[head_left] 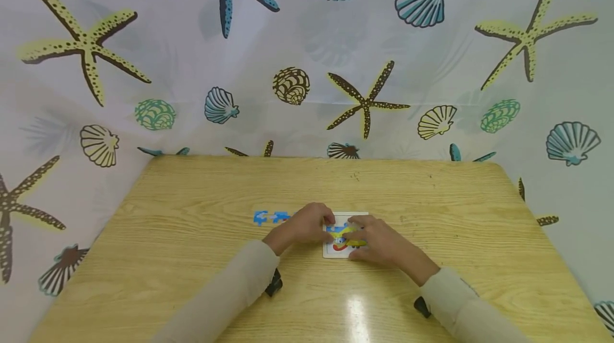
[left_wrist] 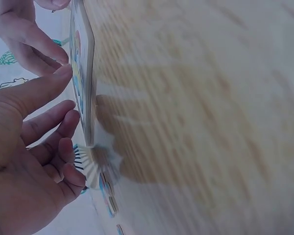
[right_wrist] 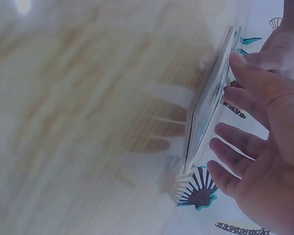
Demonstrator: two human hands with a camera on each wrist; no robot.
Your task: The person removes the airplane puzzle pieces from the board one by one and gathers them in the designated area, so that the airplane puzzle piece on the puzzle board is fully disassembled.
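A small jigsaw puzzle board (head_left: 337, 253) with a white border lies flat on the table, its picture blue, yellow and red. My left hand (head_left: 312, 223) is over its left side; in the left wrist view the thumb reaches the board's picture and the other fingers bend loosely beside the edge. From the right comes my right hand (head_left: 381, 239), its fingers spread over the board and hiding much of that side. The right wrist view shows the right thumb (right_wrist: 250, 73) over the near edge and the fingers apart. Neither hand grips a piece that shows.
Loose blue puzzle pieces (head_left: 261, 218) lie on the wooden table (head_left: 192, 279) left of the board, partly behind the left hand. A white cloth (head_left: 268, 29) printed with shells and starfish hangs behind the table and along its sides.
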